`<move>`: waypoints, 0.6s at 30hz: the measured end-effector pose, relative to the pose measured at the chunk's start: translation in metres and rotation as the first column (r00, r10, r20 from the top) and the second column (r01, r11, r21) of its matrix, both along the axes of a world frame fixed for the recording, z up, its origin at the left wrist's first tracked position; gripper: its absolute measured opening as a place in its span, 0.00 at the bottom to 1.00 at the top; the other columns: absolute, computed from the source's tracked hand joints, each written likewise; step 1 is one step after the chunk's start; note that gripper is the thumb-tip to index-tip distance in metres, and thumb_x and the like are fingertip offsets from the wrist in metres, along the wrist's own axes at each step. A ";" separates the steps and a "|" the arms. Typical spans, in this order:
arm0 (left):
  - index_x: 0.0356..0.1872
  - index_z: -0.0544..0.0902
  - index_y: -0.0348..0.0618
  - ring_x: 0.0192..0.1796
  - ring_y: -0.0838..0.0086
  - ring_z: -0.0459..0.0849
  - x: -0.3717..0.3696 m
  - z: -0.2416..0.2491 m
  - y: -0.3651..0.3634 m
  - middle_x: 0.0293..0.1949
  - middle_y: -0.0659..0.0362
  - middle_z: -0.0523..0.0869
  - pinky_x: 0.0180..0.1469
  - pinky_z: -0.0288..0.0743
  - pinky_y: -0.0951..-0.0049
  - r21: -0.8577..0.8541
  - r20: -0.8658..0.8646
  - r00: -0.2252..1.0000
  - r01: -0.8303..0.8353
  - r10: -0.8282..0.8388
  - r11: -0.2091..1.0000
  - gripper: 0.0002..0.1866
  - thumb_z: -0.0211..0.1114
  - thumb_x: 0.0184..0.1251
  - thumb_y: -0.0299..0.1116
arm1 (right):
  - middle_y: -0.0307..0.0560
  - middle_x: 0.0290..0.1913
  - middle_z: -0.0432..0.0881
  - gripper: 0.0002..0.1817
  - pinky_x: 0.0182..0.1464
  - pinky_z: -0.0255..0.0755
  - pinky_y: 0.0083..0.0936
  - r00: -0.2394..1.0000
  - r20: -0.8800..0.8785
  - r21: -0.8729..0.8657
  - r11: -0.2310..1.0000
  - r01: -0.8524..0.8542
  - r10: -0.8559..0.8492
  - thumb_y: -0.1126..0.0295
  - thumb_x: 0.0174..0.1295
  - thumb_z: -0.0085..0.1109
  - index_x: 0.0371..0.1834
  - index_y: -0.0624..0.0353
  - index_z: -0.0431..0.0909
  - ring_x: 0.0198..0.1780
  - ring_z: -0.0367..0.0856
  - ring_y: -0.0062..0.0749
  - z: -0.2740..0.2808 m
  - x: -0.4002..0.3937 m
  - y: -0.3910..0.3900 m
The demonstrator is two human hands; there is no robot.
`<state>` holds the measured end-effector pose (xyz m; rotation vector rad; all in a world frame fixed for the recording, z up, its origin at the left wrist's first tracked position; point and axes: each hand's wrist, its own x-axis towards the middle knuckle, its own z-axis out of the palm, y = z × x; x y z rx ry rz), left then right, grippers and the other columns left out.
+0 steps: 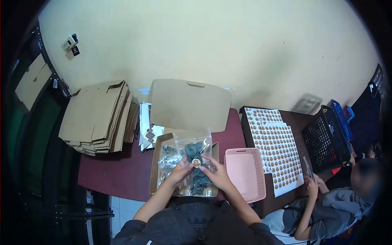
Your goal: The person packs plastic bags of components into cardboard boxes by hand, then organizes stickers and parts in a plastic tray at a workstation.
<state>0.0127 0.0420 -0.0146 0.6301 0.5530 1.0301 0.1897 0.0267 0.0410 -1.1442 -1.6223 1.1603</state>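
In front of me, a clear plastic pouch (193, 147) of dark grey-green spiral-shaped pieces is held between both hands. A round brown-and-white sticker (197, 163) shows on its front. My left hand (180, 172) grips the pouch's left side, fingertips beside the sticker. My right hand (217, 174) grips the right side, its thumb close to the sticker's lower edge. Below the pouch is an open cardboard box (154, 178), its lid (190, 104) raised behind. Other clear packets (166, 157) lie inside the box on the left; my hands and the pouch hide part of its inside.
A pink plastic basket (243, 175) stands right of the box. Farther right are sticker sheets (279, 153), a black crate (324, 139) and a person (326, 212) holding a small packet. Folded cardboard boxes (96, 116) are stacked left, beside printed cards (147, 132).
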 end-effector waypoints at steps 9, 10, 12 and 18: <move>0.51 0.70 0.37 0.47 0.73 0.79 0.002 -0.004 -0.001 0.43 0.58 0.80 0.51 0.74 0.73 -0.085 -0.181 0.950 -0.274 0.256 0.958 0.21 0.66 0.57 0.25 | 0.43 0.45 0.76 0.22 0.51 0.67 0.20 0.995 -0.091 -0.129 0.991 0.034 -0.046 0.70 0.61 0.57 0.59 0.59 0.68 0.47 0.73 0.23 -0.023 -0.002 -0.001; 0.52 0.70 0.36 0.48 0.73 0.79 0.000 -0.004 -0.001 0.44 0.57 0.80 0.51 0.74 0.73 -0.163 -0.181 0.954 -0.267 0.238 0.950 0.22 0.67 0.57 0.26 | 0.42 0.45 0.76 0.22 0.51 0.67 0.19 0.991 -0.131 -0.169 0.986 0.010 -0.033 0.71 0.61 0.56 0.59 0.60 0.68 0.47 0.72 0.22 -0.033 0.000 -0.001; 0.53 0.68 0.37 0.48 0.73 0.79 -0.005 -0.009 0.003 0.45 0.57 0.79 0.52 0.74 0.72 -0.094 -0.167 0.962 -0.236 0.218 0.967 0.23 0.66 0.57 0.27 | 0.41 0.44 0.75 0.20 0.50 0.66 0.17 0.983 -0.183 -0.172 0.985 -0.015 -0.017 0.70 0.63 0.54 0.58 0.60 0.68 0.46 0.72 0.20 -0.036 0.001 -0.003; 0.55 0.65 0.36 0.48 0.72 0.79 0.001 0.010 0.000 0.44 0.55 0.80 0.52 0.73 0.72 0.116 -0.380 0.880 -0.259 0.284 0.959 0.29 0.70 0.53 0.27 | 0.45 0.47 0.75 0.22 0.50 0.69 0.20 0.967 -0.237 -0.241 0.970 0.038 -0.097 0.70 0.63 0.55 0.59 0.63 0.65 0.47 0.73 0.23 -0.036 0.000 -0.007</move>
